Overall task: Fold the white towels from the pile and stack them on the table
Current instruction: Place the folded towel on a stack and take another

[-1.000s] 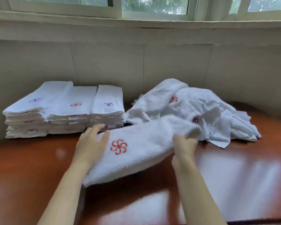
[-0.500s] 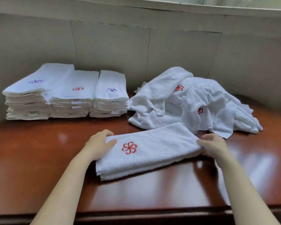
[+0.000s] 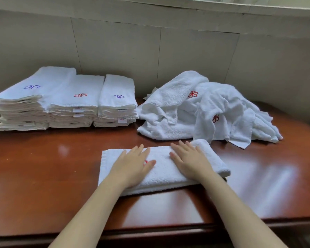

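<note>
A folded white towel (image 3: 164, 170) lies flat on the reddish wooden table (image 3: 43, 167), close to its front edge. My left hand (image 3: 132, 165) rests flat on the towel's left half, fingers straight, covering most of its red embroidered mark. My right hand (image 3: 191, 161) presses flat on the right half. Behind and to the right sits the loose pile of unfolded white towels (image 3: 209, 111) with red marks. At the back left stand three stacks of folded towels (image 3: 66, 104), side by side against the wall.
A pale panelled wall (image 3: 150, 51) runs behind the table, with a window sill above it. The table's dark front edge (image 3: 168, 231) crosses the bottom of the view. Bare tabletop shows left of the folded towel and at the right front.
Both hands moved from the towel's ends onto its top and now lie flat on it. The towel has settled flat on the table, after being folded in the air a second ago.
</note>
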